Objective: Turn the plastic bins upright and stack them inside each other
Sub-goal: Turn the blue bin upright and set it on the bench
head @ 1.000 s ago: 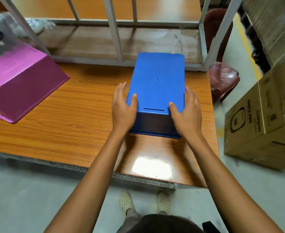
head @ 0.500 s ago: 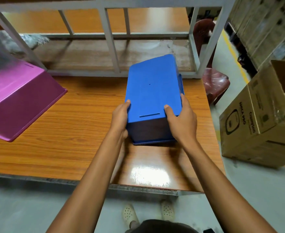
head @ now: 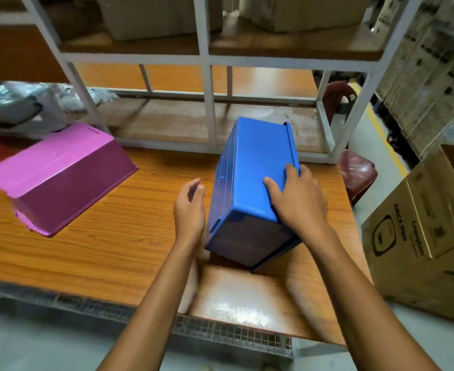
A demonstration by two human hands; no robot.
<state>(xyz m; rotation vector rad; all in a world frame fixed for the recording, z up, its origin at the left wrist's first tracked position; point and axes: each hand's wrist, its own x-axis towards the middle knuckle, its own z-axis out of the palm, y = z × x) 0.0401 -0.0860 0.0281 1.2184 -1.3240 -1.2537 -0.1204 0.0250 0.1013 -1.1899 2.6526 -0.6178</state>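
Two bare forearms reach up from the bottom of the view, the left from about 7 o'clock and the right from about 5 o'clock, drawing closer toward the centre. The left hand (head: 189, 210), slightly blurred, stands on edge with its palm facing 3 o'clock, fingers loosely curled and holding nothing. The right hand (head: 298, 202) lies at its 3 o'clock side, thumb spread toward 10 o'clock, fingers hooked over the edge of a tilted blue bin (head: 250, 162), gripping it.
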